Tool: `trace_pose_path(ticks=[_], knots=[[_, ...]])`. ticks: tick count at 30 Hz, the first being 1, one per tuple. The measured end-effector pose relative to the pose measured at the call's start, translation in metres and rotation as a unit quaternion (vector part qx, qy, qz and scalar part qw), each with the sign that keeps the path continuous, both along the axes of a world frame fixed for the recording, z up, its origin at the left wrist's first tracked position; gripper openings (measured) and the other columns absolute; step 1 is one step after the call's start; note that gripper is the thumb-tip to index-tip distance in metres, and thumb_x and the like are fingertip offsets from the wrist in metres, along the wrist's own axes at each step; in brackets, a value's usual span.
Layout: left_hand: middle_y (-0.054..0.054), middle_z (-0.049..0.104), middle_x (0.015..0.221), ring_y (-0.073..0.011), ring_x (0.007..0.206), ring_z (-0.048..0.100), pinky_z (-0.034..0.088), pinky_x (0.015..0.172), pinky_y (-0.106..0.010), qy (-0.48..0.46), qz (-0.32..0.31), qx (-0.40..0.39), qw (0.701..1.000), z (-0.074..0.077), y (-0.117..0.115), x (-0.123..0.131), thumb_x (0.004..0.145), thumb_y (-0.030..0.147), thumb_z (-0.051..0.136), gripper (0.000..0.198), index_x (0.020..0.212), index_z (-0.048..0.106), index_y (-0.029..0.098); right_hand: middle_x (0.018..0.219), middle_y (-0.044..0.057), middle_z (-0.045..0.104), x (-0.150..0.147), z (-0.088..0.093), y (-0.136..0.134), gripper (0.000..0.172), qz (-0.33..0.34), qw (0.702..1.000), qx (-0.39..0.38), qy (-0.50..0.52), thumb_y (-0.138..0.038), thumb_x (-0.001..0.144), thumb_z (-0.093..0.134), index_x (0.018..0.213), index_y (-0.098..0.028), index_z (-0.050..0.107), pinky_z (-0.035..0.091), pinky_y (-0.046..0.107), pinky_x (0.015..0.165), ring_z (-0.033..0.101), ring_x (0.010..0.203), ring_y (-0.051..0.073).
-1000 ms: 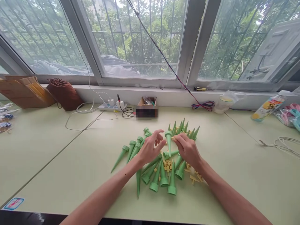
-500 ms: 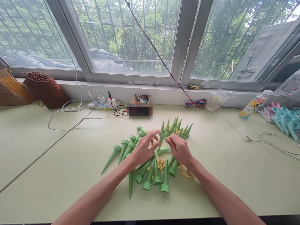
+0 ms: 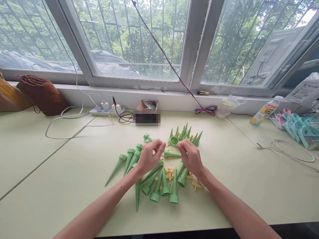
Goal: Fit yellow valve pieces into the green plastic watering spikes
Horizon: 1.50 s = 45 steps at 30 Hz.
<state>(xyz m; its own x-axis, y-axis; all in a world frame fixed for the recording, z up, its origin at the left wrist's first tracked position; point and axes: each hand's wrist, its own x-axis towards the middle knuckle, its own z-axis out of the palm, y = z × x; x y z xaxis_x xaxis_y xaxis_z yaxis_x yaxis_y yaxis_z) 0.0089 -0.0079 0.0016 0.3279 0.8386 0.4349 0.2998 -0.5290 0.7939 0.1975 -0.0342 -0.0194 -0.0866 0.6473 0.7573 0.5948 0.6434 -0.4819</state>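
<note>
STEP: assembling spikes | LEFT: left hand fingers pressed together, contents unclear | RIGHT: right hand pinches a small yellow piece, I judge | THING: green cone between fingertips, at 12 o'clock of the pile | NEXT: likely needs aligning the piece with the cone's open mouth

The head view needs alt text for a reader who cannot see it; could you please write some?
Two bare hands meet above a pile of green cone spikes on a pale green table: the left hand pinches something small, the right hand a green cone. Small yellow parts lie among the spikes; a power strip sits below barred windows.
</note>
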Motion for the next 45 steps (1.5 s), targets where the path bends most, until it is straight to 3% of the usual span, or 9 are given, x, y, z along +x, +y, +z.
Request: trace_pose_path(ticks=[6, 13, 18, 22, 25, 35, 40, 43, 45], knots=[[-0.005, 0.06, 0.056, -0.0104, 0.043, 0.042, 0.031, 0.045, -0.025, -0.071, -0.088, -0.21, 0.971, 0.009, -0.003, 0.001, 0.093, 0.063, 0.034, 0.065, 0.06, 0.062, 0.015, 0.086, 0.006, 0.058, 0.001, -0.006, 0.001, 0.019, 0.023, 0.999, -0.006, -0.037, -0.024, 0.101, 0.042, 0.1, -0.022, 0.06, 0.047, 0.027, 0.064, 0.056, 0.072, 0.015], [-0.002, 0.05, 0.051, -0.0107, 0.043, 0.04, 0.03, 0.045, -0.025, -0.048, -0.129, -0.247, 0.959, 0.007, 0.0, -0.002, 0.092, 0.061, 0.041, 0.058, 0.064, 0.062, 0.014, 0.088, 0.006, 0.06, -0.001, -0.008, 0.0, 0.019, 0.045, 0.998, -0.032, -0.036, -0.024, 0.101, 0.041, 0.1, -0.022, 0.06, 0.047, 0.025, 0.064, 0.058, 0.075, 0.015], [0.004, 0.04, 0.058, -0.0106, 0.052, 0.041, 0.035, 0.049, -0.022, -0.024, -0.165, -0.2, 0.965, 0.011, -0.001, -0.005, 0.092, 0.053, 0.047, 0.037, 0.079, 0.052, 0.019, 0.078, 0.003, 0.055, -0.002, -0.004, -0.001, 0.022, 0.047, 0.998, -0.046, -0.024, -0.024, 0.101, 0.04, 0.091, -0.02, 0.058, 0.043, 0.026, 0.061, 0.052, 0.067, 0.014], [0.0, 0.05, 0.081, -0.011, 0.063, 0.048, 0.043, 0.055, -0.022, 0.032, -0.163, -0.104, 0.981, 0.01, -0.001, -0.006, 0.093, 0.046, 0.049, 0.027, 0.099, 0.054, 0.019, 0.078, 0.003, 0.054, -0.001, -0.001, -0.001, 0.019, 0.061, 0.997, -0.044, -0.011, -0.021, 0.101, 0.04, 0.09, -0.02, 0.056, 0.041, 0.025, 0.06, 0.048, 0.066, 0.014], [-0.004, 0.055, 0.098, -0.0111, 0.069, 0.052, 0.047, 0.057, -0.023, 0.058, -0.158, -0.042, 0.985, 0.004, 0.002, -0.007, 0.095, 0.04, 0.049, 0.025, 0.108, 0.056, 0.019, 0.077, 0.002, 0.053, 0.0, 0.0, 0.0, 0.017, 0.066, 0.997, -0.041, -0.006, -0.019, 0.101, 0.042, 0.089, -0.02, 0.054, 0.04, 0.025, 0.059, 0.047, 0.066, 0.014], [-0.006, 0.056, 0.111, -0.0087, 0.069, 0.051, 0.047, 0.064, -0.021, 0.116, -0.125, 0.097, 0.981, -0.009, 0.009, -0.009, 0.101, 0.022, 0.038, 0.04, 0.137, 0.05, 0.032, 0.073, 0.001, 0.049, -0.002, -0.002, 0.0, 0.02, 0.051, 0.997, -0.045, -0.026, -0.02, 0.101, 0.04, 0.084, -0.02, 0.051, 0.036, 0.025, 0.057, 0.044, 0.062, 0.013], [-0.007, 0.053, 0.122, -0.0045, 0.057, 0.049, 0.046, 0.056, -0.021, 0.095, -0.044, 0.104, 0.989, -0.005, 0.007, -0.007, 0.098, 0.027, 0.046, 0.036, 0.133, 0.052, 0.028, 0.075, 0.002, 0.052, -0.002, 0.001, 0.001, 0.018, 0.027, 0.998, -0.049, -0.006, -0.021, 0.101, 0.042, 0.088, -0.019, 0.055, 0.038, 0.025, 0.059, 0.047, 0.065, 0.013], [-0.004, 0.062, 0.095, -0.0079, 0.058, 0.051, 0.043, 0.054, -0.021, 0.05, 0.016, 0.079, 0.996, 0.0, 0.004, -0.005, 0.097, 0.033, 0.047, 0.024, 0.104, 0.063, 0.017, 0.075, 0.002, 0.052, -0.002, -0.001, 0.002, 0.019, 0.012, 0.999, -0.051, -0.003, -0.021, 0.1, 0.043, 0.088, -0.019, 0.057, 0.039, 0.025, 0.06, 0.047, 0.065, 0.014], [0.0, 0.056, 0.064, -0.0087, 0.053, 0.047, 0.041, 0.056, -0.022, 0.051, 0.017, 0.06, 0.997, 0.004, 0.003, -0.004, 0.099, 0.035, 0.042, 0.04, 0.071, 0.062, 0.015, 0.076, 0.003, 0.052, -0.002, -0.003, 0.002, 0.019, 0.012, 0.998, -0.056, -0.013, -0.021, 0.101, 0.043, 0.088, -0.019, 0.057, 0.039, 0.025, 0.06, 0.047, 0.066, 0.014]])
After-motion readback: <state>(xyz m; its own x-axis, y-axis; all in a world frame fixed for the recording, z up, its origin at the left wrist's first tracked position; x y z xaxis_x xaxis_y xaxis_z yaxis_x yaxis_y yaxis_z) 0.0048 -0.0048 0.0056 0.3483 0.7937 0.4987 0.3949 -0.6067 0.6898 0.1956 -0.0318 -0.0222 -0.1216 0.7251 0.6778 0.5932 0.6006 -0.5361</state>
